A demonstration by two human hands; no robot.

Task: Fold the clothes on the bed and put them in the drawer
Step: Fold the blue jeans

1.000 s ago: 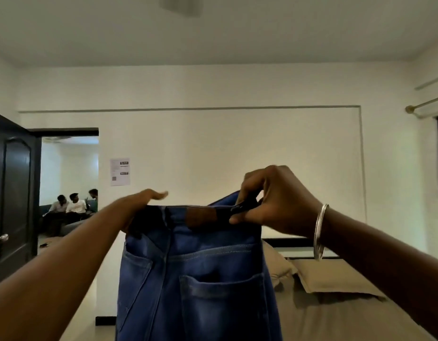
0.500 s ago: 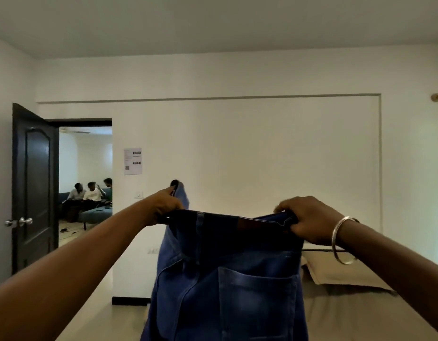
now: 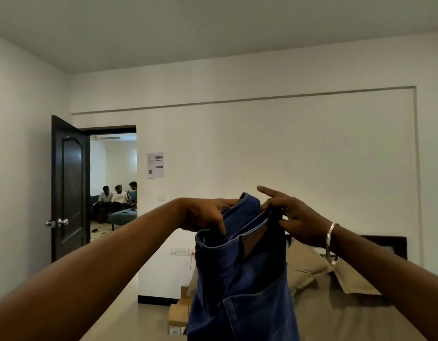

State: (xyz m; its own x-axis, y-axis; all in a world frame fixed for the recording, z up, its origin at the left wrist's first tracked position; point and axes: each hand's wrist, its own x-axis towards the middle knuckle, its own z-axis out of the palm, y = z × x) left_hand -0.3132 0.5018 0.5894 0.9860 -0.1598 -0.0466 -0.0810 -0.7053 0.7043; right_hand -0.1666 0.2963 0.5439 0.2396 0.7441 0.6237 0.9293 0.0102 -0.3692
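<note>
- Blue jeans hang in the air in front of the person, above the near edge of the bed, legs dropping out of frame.
- Left hand pinches one side of the waistband; right hand grips the other, forefinger sticking out.
- The hands sit close together, waistband doubled between them: likely bringing the two halves together for a lengthwise fold.
- Drawer not in view.

The jeans hang in front of the bed, held at the waistband between the left hand and the right hand. Two pillows lie at the bed's head end, against the headboard. A cardboard box sits on the floor left of the bed. The open door stands far left.
</note>
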